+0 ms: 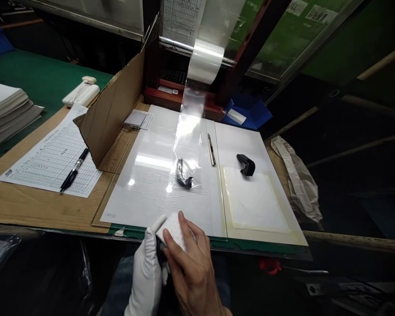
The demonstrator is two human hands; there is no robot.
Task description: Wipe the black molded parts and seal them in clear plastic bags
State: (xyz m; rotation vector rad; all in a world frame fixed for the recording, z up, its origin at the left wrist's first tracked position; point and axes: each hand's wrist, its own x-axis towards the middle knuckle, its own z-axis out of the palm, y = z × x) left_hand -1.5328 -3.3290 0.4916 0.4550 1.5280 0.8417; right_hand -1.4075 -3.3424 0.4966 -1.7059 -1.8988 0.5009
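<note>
pinching a white pad (174, 229) between thumb and fingers, the bare right hand (194, 263) is nearly closed at the near edge of the table (263, 248). the gloved left hand (149, 267) is curled around a dark item (160, 253), mostly hidden by the pad and fingers. farther off, 1 curved black part (180, 177) lies with the clear film (191, 125); 1 black bracket (247, 166) lies to its right, past a slim knife (211, 149).
</note>
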